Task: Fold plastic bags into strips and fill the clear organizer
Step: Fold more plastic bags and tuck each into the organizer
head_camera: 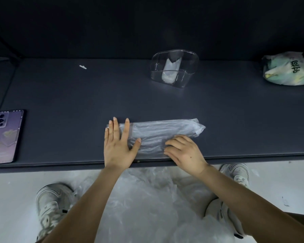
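Clear plastic bag (165,132) is lying flat on the desk (77,102), lower centre of frame, just inside the near edge and already narrowed to a long band running left-right. Left hand (118,146) is flat on its left end, fingers (114,127) straight and spread, pressing it down. Right hand (184,151) sits on the near edge at mid-length with bent fingers, tips on the film; can't tell if it's pinching the edge or just pressing. Clear organizer (191,67) is upper centre, well apart from the bag, with one folded white strip (170,71) standing in it, so my read is the fill has barely started. More loose bags (144,199) are heaped below the desk edge between the forearms. Handling guess: thin film, near weightless, limp and slippery on this smooth top. It will spring open and trap air unless one end stays pinned. I'd hold the left end down, take the long near edge between thumb and fingertips, fold it away from the body and smooth toward the right end. Phone (5,137) is at the left edge and a stuffed printed bag (288,69) upper right, both out of the way.
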The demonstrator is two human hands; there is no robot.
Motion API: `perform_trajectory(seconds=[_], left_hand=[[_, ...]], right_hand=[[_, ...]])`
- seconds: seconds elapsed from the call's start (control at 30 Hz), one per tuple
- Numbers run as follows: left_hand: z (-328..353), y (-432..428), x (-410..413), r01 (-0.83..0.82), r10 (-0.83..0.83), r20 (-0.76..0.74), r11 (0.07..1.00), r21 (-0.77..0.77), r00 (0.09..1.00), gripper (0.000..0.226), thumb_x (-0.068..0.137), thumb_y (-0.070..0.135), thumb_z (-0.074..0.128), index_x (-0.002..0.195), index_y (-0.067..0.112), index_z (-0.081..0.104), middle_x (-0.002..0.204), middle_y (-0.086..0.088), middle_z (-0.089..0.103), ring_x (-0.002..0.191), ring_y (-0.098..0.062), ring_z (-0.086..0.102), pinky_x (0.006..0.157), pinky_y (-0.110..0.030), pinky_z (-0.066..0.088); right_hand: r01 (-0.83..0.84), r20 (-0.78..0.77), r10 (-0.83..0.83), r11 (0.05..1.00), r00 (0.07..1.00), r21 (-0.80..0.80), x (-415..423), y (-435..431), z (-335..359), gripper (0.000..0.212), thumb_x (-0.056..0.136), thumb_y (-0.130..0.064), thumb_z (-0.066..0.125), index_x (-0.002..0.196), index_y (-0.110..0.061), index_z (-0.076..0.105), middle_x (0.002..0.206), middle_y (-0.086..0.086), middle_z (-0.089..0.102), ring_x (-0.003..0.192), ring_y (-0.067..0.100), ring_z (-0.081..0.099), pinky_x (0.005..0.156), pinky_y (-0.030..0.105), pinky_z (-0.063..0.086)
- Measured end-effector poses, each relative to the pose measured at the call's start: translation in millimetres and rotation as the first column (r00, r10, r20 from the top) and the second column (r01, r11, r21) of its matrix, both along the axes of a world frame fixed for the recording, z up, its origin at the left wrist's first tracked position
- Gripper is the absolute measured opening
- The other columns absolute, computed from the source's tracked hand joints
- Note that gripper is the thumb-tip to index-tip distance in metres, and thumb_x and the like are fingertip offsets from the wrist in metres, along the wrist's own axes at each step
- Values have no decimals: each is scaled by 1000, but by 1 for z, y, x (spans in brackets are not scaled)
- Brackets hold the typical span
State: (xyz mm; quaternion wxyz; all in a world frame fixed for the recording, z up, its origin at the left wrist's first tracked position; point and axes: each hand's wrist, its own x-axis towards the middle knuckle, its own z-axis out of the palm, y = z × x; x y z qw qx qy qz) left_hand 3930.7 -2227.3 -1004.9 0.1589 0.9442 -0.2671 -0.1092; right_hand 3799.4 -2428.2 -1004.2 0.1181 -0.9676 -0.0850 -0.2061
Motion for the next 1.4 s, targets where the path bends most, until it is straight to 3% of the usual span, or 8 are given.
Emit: perform_trajectory(seconds=[0.23, 0.43, 0.67, 0.8, 0.9, 0.97, 1.2, 1.4], left_hand=[[18, 14, 9, -122, 14, -296, 929, -349, 955, 70, 92, 40, 59, 151, 35, 21, 161, 6, -3, 143, -2, -12, 118, -27, 2], [10, 39, 7, 249, -203, 149, 855, -455, 968, 42, 91, 52, 53, 99, 19, 77, 132, -5, 59, 127, -21, 49, 115, -37, 27], [17, 61, -5, 314, -352, -8, 844, -434, 936, 55, 84, 70, 52, 103, 24, 76, 120, 10, 62, 113, -10, 54, 99, -19, 38], [32, 64, -5, 117, -299, -282, 846, -519, 912, 61, 73, 69, 63, 113, 24, 69, 118, 17, 61, 116, 4, 51, 100, -10, 33], [37, 60, -2, -111, -168, -466, 851, -513, 869, 30, 75, 38, 79, 102, 29, 68, 103, 22, 67, 104, 4, 58, 90, -8, 39], [40, 54, 0, -231, -83, -518, 827, -512, 851, 6, 86, 19, 72, 89, 23, 70, 88, 21, 69, 87, 3, 62, 80, -8, 42], [41, 42, 14, -619, 217, -637, 591, -518, 740, 22, 93, 21, 63, 78, 7, 71, 72, 2, 69, 71, -8, 62, 72, -15, 47], [32, 43, 17, -593, 388, -478, 687, -420, 788, 15, 91, 22, 67, 77, 16, 65, 68, 8, 64, 65, -6, 58, 61, -14, 42]], right_hand=[[-15, -109, 12, 999, 994, -34, -1, 0, 5, 23, 86, -42, 66, 85, -20, 71, 96, 0, 65, 87, 19, 56, 92, 34, 40], [3, 38, 0, 998, 999, -63, -5, 13, 0, 16, 78, -14, 76, 65, -22, 68, 84, -4, 68, 78, 18, 61, 92, 34, 41], [122, -97, -112, 986, 989, 109, -7, 24, 23, 17, 84, -23, 63, 68, -21, 67, 82, -12, 67, 72, 13, 60, 86, 30, 36], [321, -417, -160, 879, 895, 353, 13, 25, 51, 16, 87, -21, 56, 75, -16, 67, 77, -8, 70, 74, 16, 65, 79, 29, 45], [483, -652, -93, 751, 753, 450, 35, 18, 55, 19, 92, -18, 55, 76, -25, 61, 83, -9, 70, 86, 15, 66, 85, 36, 50], [499, -673, -70, 727, 736, 471, 47, 13, 52, 22, 93, -20, 55, 73, -27, 60, 77, -8, 70, 82, 16, 67, 84, 40, 51], [569, -742, -160, 749, 651, 338, 64, 6, 39, 22, 94, -39, 56, 92, -22, 70, 90, -3, 73, 89, 16, 66, 84, 36, 51], [577, -737, -233, 777, 634, 251, 63, 9, 38, 28, 94, -45, 53, 93, -22, 69, 91, -3, 72, 88, 18, 64, 79, 32, 49]])
